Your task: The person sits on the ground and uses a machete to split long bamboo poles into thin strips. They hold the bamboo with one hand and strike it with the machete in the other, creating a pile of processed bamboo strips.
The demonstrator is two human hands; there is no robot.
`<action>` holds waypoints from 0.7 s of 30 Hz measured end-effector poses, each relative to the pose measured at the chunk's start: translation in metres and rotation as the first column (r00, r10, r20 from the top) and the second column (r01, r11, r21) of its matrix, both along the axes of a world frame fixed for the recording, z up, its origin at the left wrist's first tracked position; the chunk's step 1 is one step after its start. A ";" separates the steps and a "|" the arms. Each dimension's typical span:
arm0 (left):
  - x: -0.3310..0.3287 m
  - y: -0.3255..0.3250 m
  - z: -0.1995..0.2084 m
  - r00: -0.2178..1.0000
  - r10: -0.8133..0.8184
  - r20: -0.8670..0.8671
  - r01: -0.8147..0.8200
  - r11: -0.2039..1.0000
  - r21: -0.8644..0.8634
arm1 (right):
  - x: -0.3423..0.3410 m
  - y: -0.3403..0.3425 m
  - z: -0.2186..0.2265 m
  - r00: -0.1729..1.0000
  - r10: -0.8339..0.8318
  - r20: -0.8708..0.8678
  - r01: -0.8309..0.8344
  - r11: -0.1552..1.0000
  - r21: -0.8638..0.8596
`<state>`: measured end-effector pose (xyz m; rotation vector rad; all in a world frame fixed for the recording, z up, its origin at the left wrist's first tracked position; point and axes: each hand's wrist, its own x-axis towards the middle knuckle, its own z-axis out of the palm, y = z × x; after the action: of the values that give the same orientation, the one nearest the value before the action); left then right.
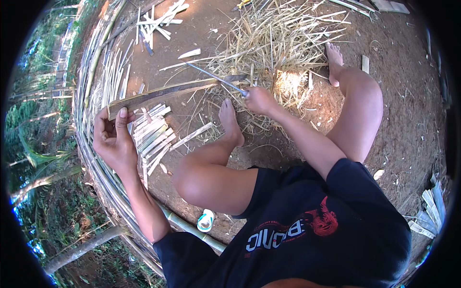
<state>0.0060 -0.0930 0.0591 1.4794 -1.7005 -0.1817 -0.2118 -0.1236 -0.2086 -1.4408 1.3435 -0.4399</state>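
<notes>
Between thumb and fingers, my left hand (pixel 116 139) pinches one end of a long bamboo strip (pixel 168 92), dark on its face with a pale edge. The strip slants up to the right, over the ground. Wrapped round the handle of a long thin-bladed knife (pixel 211 75) is my right hand (pixel 261 101). Its blade points up to the left and crosses the strip near the far end; whether the two touch I cannot tell. Below the strip, beside my left hand, lies a pile of split bamboo pieces (pixel 154 132).
A heap of thin bamboo shavings (pixel 273 41) spreads between my bare feet. More cut strips (pixel 161 21) lie at the far left. Long bamboo poles (pixel 89 91) edge the left side, with greenery beyond. A white-and-green cup-like item (pixel 205 221) is near my left knee.
</notes>
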 end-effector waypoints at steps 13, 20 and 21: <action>0.016 -0.042 0.008 1.000 0.005 0.011 -0.005 1.000 0.022 | 0.029 -0.027 -0.002 0.984 -0.065 0.166 0.076 0.995 -0.062; 0.019 -0.047 0.002 1.000 0.003 0.009 -0.003 1.000 0.013 | 0.018 -0.027 0.021 0.979 0.078 0.188 -0.071 0.997 -0.042; 0.022 -0.047 0.006 1.000 -0.006 -0.029 0.006 1.000 0.022 | 0.027 -0.032 0.036 0.962 0.083 0.258 -0.059 0.993 -0.099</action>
<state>0.0276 -0.1402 0.0646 1.4812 -1.6847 -0.2251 -0.1844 -0.1557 -0.1727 -1.4437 1.0682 -0.6287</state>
